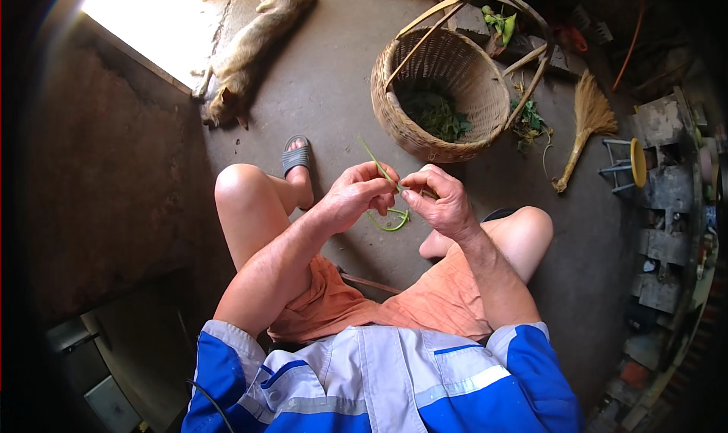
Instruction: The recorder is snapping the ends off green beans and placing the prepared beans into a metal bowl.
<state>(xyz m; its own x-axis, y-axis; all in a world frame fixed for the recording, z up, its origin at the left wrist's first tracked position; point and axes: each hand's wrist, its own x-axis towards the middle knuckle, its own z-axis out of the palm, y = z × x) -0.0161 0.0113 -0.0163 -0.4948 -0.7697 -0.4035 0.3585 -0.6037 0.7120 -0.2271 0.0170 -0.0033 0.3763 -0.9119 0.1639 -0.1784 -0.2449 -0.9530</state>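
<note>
My left hand (364,194) pinches a thin green plant stem (371,153) between thumb and fingers, one end pointing up and away. Below its curled fingers hangs a looped green stem (392,227). Fingertip to fingertip with it, my right hand (437,197) has thumb and forefinger drawn together, and a short piece of stem (430,194) shows in its grasp. Just beyond both hands stands a round wicker basket (387,120) with a tall arched handle. Dark green leaves (441,117) lie in its bottom.
A dog (250,52) lies on its side by the bright doorway. Right of the basket are loose leafy scraps (529,117), a straw hand broom (586,120) and a small stool with a yellow seat (638,163). Green pods (503,26) rest on blocks behind the basket.
</note>
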